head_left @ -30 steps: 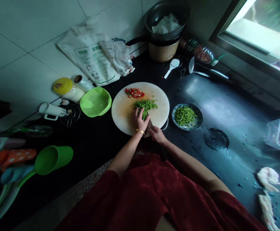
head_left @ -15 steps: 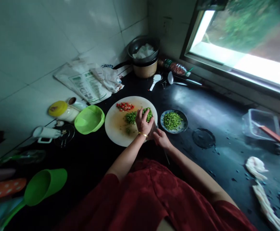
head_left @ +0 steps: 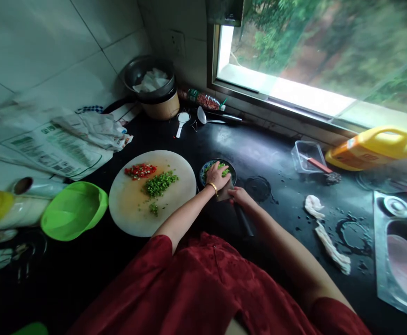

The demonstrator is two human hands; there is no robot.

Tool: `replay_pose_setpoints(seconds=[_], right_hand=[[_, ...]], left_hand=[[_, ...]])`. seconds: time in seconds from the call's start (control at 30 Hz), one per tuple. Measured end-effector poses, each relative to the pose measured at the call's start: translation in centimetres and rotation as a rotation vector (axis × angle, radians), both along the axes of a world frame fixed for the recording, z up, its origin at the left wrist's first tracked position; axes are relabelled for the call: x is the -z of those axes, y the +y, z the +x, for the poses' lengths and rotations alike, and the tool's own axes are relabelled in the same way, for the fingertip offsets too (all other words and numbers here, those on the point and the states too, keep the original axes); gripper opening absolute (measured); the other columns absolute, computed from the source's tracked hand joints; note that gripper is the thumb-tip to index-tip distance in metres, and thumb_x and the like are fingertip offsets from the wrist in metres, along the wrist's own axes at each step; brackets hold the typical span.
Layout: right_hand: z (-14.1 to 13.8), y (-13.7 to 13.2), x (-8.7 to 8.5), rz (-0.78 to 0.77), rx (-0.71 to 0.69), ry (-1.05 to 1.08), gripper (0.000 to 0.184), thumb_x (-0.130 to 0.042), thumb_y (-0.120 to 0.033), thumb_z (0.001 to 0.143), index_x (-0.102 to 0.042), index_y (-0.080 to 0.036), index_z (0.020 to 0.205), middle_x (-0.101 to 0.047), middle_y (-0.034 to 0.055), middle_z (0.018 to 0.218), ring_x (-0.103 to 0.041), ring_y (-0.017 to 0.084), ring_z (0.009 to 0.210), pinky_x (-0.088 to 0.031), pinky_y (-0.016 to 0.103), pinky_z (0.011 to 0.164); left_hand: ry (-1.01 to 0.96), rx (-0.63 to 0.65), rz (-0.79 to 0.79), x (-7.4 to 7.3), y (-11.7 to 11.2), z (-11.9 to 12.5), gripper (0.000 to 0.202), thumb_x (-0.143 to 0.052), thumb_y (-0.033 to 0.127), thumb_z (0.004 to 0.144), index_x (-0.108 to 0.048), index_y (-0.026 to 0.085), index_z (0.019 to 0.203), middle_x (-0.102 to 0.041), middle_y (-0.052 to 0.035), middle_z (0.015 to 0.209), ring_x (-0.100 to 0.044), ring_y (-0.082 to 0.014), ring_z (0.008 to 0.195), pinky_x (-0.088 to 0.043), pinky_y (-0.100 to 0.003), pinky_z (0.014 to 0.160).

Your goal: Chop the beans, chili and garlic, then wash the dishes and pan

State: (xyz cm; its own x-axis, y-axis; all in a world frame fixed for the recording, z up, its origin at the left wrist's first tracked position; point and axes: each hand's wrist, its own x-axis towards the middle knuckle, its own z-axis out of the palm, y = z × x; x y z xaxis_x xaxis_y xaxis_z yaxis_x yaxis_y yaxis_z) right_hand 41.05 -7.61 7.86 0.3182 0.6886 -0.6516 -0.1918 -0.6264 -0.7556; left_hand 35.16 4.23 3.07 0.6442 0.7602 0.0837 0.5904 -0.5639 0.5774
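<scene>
My left hand (head_left: 217, 176), with a gold bangle on the wrist, lies over a small patterned bowl (head_left: 205, 168) of chopped green chilli, fingers curled down onto the greens. My right hand (head_left: 239, 195) grips a knife (head_left: 226, 191) whose flat blade rests against the bowl's near rim. To the left lies a round cutting board (head_left: 137, 214) with a pile of chopped green chilli (head_left: 159, 183) and a smaller pile of chopped red chilli (head_left: 140, 170).
A green plastic bowl (head_left: 71, 210) sits left of the board, with jars and printed bags behind. A stacked pot (head_left: 151, 88), spoons and a bottle stand at the back. A clear container (head_left: 306, 157), yellow jug (head_left: 371, 148), rags (head_left: 325, 232) and sink (head_left: 399, 251) are on the right.
Both hands moved off the cutting board to the bowl on its right, carrying chopped green chilli on the knife blade. The pile on the board is smaller. The camera has turned right.
</scene>
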Motion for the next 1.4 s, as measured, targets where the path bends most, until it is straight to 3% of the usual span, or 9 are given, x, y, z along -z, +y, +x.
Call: replay_pose_setpoints(seconds=[0.27,0.43,0.6,0.7,0.83,1.03,1.13,1.23,1.4], right_hand=[[2.5,-1.6,-2.4,-0.101,0.009,0.097,0.008,-0.051,-0.02,0.071,-0.05,-0.018,0.063,-0.045,-0.0032,0.037,-0.034,0.008,0.032,-0.031,0.019,0.031],[4.6,-5.3,-3.0,-0.119,-0.025,0.051,0.008,-0.051,-0.024,0.068,-0.049,-0.019,0.063,-0.04,-0.0054,0.035,-0.034,0.008,0.031,-0.029,0.019,0.032],[4.7,-7.7,-3.0,-0.023,0.009,-0.05,0.015,-0.053,-0.033,0.068,-0.05,-0.018,0.071,-0.049,-0.0052,0.044,-0.036,0.007,0.033,-0.026,0.021,0.034],[3.0,-5.9,-2.2,0.087,-0.025,-0.051,0.027,-0.055,-0.041,0.066,-0.051,-0.018,0.079,-0.052,-0.0052,0.051,-0.038,0.007,0.036,-0.029,0.021,0.036],[-1.3,-0.6,0.0,0.201,-0.173,-0.034,0.033,-0.054,-0.046,0.064,-0.051,-0.018,0.08,-0.053,-0.0052,0.054,-0.04,0.007,0.038,-0.031,0.022,0.037],[-6.4,6.2,2.9,0.247,-0.263,-0.123,0.028,-0.049,-0.046,0.067,-0.047,-0.019,0.077,-0.045,-0.0082,0.047,-0.038,0.007,0.032,-0.028,0.021,0.034],[-7.0,8.4,3.2,0.245,-0.261,-0.142,0.024,-0.048,-0.042,0.071,-0.047,-0.02,0.078,-0.043,-0.0091,0.042,-0.037,0.008,0.031,-0.027,0.021,0.034],[-7.6,10.1,2.9,0.221,-0.297,-0.173,0.015,-0.046,-0.036,0.074,-0.045,-0.02,0.074,-0.04,-0.0087,0.036,-0.036,0.008,0.03,-0.026,0.021,0.033],[-10.0,10.8,2.8,0.153,-0.449,-0.164,0.013,-0.047,-0.033,0.077,-0.043,-0.021,0.075,-0.041,-0.0087,0.031,-0.036,0.009,0.027,-0.025,0.02,0.032]], left_hand=[[0.011,0.328,0.053,1.7,1.9,1.1,0.024,-0.053,0.02,0.083,-0.073,0.023,0.098,-0.067,-0.0061,0.114,-0.056,-0.0207,0.113,-0.04,-0.041,0.103],[0.003,0.307,0.086,2.1,2.7,0.8,0.02,-0.056,0.021,0.082,-0.073,0.025,0.091,-0.067,-0.0047,0.113,-0.052,-0.0231,0.119,-0.037,-0.047,0.104],[-0.189,0.1,0.058,0.3,2.0,-0.7,0.026,-0.05,0.024,0.089,-0.068,0.027,0.108,-0.06,-0.0046,0.128,-0.044,-0.0241,0.129,-0.033,-0.052,0.107],[-0.367,-0.016,0.019,-1.2,2.0,-4.5,0.034,-0.035,0.028,0.096,-0.064,0.021,0.113,-0.06,-0.0074,0.126,-0.048,-0.0185,0.126,-0.039,-0.042,0.106],[-0.466,-0.234,0.053,-2.5,2.7,-13.9,0.044,-0.026,0.039,0.098,-0.062,0.018,0.112,-0.063,-0.0099,0.12,-0.057,-0.0156,0.116,-0.045,-0.033,0.102],[-0.288,-0.624,0.178,-0.7,4.4,-27.4,0.05,-0.026,0.046,0.095,-0.063,0.015,0.109,-0.064,-0.015,0.114,-0.056,-0.0207,0.115,-0.042,-0.041,0.103],[-0.224,-0.707,0.107,1.5,5.5,-28.7,0.053,-0.031,0.051,0.093,-0.062,0.012,0.112,-0.06,-0.0185,0.12,-0.053,-0.0243,0.119,-0.04,-0.045,0.104],[-0.243,-0.68,0.044,3.1,6.2,-26.9,0.053,-0.036,0.053,0.091,-0.058,0.012,0.118,-0.054,-0.0191,0.128,-0.048,-0.0244,0.125,-0.039,-0.044,0.105],[-0.273,-0.686,0.082,3.2,5.8,-23.3,0.052,-0.05,0.051,0.086,-0.056,0.013,0.122,-0.051,-0.0194,0.13,-0.043,-0.0269,0.128,-0.035,-0.046,0.108]])
